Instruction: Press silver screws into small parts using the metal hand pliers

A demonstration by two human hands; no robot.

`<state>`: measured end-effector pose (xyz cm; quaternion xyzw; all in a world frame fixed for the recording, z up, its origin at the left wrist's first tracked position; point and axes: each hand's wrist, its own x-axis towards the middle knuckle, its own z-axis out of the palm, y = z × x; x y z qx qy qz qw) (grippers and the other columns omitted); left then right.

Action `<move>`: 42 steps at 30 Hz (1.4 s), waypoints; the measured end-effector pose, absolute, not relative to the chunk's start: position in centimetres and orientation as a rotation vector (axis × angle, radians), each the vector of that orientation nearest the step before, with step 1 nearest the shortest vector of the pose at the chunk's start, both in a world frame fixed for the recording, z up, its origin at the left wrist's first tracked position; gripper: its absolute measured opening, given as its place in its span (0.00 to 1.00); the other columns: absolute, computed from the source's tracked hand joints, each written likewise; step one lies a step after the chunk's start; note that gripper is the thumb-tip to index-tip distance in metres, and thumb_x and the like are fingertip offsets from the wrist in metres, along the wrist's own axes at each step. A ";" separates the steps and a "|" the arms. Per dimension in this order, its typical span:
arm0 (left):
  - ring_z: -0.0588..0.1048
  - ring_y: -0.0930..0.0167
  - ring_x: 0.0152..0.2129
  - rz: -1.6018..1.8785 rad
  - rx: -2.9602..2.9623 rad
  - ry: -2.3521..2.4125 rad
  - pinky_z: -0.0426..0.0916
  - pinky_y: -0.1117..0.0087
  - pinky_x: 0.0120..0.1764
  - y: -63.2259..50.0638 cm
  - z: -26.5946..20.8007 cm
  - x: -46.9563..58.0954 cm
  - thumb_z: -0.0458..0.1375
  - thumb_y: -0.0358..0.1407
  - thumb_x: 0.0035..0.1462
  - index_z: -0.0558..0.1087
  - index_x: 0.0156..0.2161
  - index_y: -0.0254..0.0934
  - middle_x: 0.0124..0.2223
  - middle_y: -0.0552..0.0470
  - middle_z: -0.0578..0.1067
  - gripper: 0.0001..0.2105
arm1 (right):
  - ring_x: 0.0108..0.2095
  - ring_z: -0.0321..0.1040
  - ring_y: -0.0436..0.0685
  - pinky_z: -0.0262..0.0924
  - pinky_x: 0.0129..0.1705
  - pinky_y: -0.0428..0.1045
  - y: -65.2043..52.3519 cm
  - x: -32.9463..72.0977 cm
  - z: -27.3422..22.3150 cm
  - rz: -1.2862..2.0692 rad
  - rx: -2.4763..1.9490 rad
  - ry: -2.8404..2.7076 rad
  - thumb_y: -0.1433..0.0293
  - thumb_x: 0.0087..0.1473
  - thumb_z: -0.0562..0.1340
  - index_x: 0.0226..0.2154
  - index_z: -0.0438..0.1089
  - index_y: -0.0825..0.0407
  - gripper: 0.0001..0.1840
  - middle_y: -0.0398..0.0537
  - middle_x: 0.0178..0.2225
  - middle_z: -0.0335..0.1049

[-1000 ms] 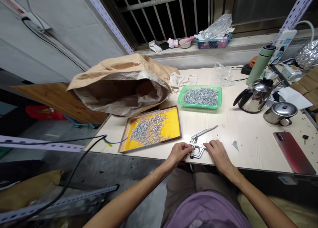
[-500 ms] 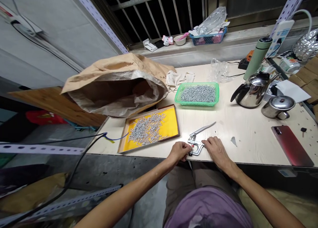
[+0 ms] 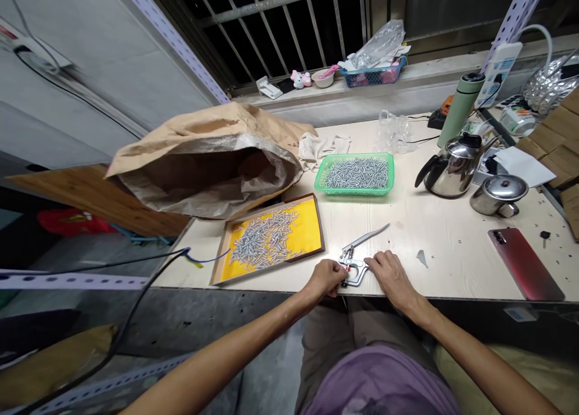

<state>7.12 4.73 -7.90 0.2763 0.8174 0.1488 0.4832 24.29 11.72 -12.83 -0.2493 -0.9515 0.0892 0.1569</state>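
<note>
A pair of silver snap-fastener pliers (image 3: 360, 272) lies at the table's front edge, its long handle (image 3: 371, 232) pointing up and right. My left hand (image 3: 326, 277) is closed in a pinch at the left side of the jaw, by a small red part. Whatever its fingertips grip there is too small to make out. With bent fingers, my right hand (image 3: 391, 277) grips the right end of the pliers' frame. Farther left, a shallow tray (image 3: 312, 222) with a yellow bottom holds a heap of small silver screw-like pieces (image 3: 262, 239).
Behind the pliers stands a green basket (image 3: 354, 192) full of similar silver pieces. A large paper sack (image 3: 199, 125) gapes open at the left. To the right are a steel kettle (image 3: 455, 167), a lidded steel cup (image 3: 499, 196), a green flask (image 3: 461, 110) and a red phone (image 3: 525, 264).
The whole view has shifted slightly. Both hands stay at the pliers, in nearly the same pose as before.
</note>
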 end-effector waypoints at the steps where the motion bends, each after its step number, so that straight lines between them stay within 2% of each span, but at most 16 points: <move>1: 0.62 0.78 0.10 0.367 0.672 1.993 0.61 0.78 0.16 4.7 -8.0 7.2 0.54 0.30 0.53 0.67 0.23 0.34 0.13 0.62 0.62 0.08 | 0.37 0.55 0.57 0.53 0.38 0.50 11.7 24.3 -12.8 0.258 -0.714 -2.720 0.78 0.57 0.57 0.44 0.68 0.52 0.12 0.49 0.36 0.65; 12: 0.62 0.79 0.11 0.463 0.638 1.987 0.60 0.80 0.16 4.3 -8.6 6.8 0.54 0.28 0.51 0.67 0.24 0.33 0.14 0.63 0.63 0.06 | 0.37 0.55 0.57 0.53 0.38 0.50 11.7 24.3 -13.1 0.260 -0.717 -2.718 0.79 0.56 0.58 0.44 0.67 0.52 0.13 0.50 0.36 0.64; 18: 0.61 0.79 0.09 0.309 0.735 1.950 0.57 0.79 0.15 5.4 -7.4 5.8 0.53 0.26 0.49 0.64 0.20 0.34 0.11 0.63 0.60 0.09 | 0.36 0.55 0.57 0.53 0.37 0.50 11.6 24.3 -13.0 0.253 -0.708 -2.694 0.80 0.55 0.58 0.44 0.67 0.53 0.14 0.49 0.36 0.64; 22: 0.63 0.78 0.10 0.221 0.749 1.945 0.59 0.79 0.17 5.9 -6.9 6.0 0.52 0.25 0.48 0.63 0.18 0.34 0.11 0.61 0.62 0.10 | 0.36 0.55 0.57 0.53 0.37 0.50 11.6 24.3 -13.1 0.244 -0.692 -2.674 0.80 0.55 0.59 0.44 0.67 0.53 0.14 0.49 0.35 0.64; 31: 0.63 0.78 0.10 0.111 0.730 1.916 0.61 0.78 0.17 6.4 -8.6 5.7 0.55 0.26 0.46 0.65 0.18 0.34 0.11 0.61 0.61 0.09 | 0.36 0.55 0.57 0.53 0.36 0.51 11.5 24.2 -13.1 0.239 -0.710 -2.683 0.79 0.55 0.59 0.43 0.67 0.53 0.13 0.49 0.35 0.64; 36: 0.63 0.79 0.09 0.197 0.734 1.873 0.58 0.80 0.15 5.9 -9.3 5.6 0.57 0.29 0.45 0.64 0.17 0.34 0.11 0.62 0.62 0.10 | 0.37 0.56 0.57 0.54 0.37 0.51 11.5 24.3 -12.7 0.278 -0.730 -2.720 0.79 0.55 0.58 0.44 0.67 0.53 0.14 0.50 0.36 0.65; 42: 0.63 0.79 0.09 0.357 0.623 1.877 0.62 0.78 0.16 4.8 -9.2 6.2 0.57 0.32 0.49 0.64 0.19 0.35 0.12 0.61 0.63 0.11 | 0.37 0.56 0.57 0.54 0.38 0.50 11.6 24.3 -12.6 0.288 -0.729 -2.742 0.79 0.56 0.57 0.45 0.67 0.52 0.14 0.50 0.36 0.65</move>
